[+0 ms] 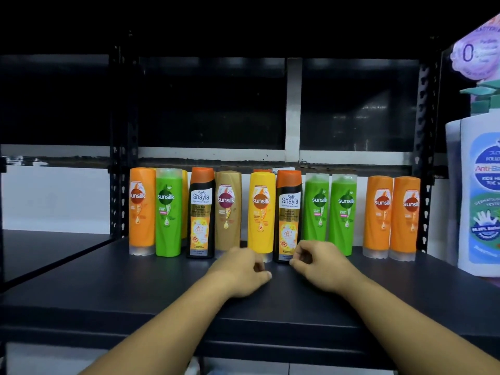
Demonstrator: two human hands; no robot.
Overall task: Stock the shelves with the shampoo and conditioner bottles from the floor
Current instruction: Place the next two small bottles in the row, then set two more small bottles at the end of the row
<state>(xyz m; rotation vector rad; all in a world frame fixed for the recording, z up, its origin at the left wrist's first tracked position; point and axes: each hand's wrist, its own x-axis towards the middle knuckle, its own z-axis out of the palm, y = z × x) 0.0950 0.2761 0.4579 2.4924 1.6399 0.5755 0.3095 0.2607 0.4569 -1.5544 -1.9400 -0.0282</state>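
Note:
A row of shampoo and conditioner bottles stands upright along the back of the dark shelf (378, 288): orange (141, 211), green (168, 212), black Safi Shayla (201, 212), gold (228, 209), yellow (262, 212), a second black Shayla (288, 215), two green (316, 212) and two orange (391, 216). More bottles stand half hidden behind them. My left hand (240, 269) rests on the shelf just before the yellow bottle, fingers loosely curled, holding nothing. My right hand (316, 263) hovers by the second Shayla bottle's base, fingers loosely curled and empty.
Large white pump bottles (479, 190) stand at the shelf's right end. Black perforated uprights (119, 158) frame the bay. A lower dark shelf (40, 253) lies to the left. Bare shelf board stretches in front of the row.

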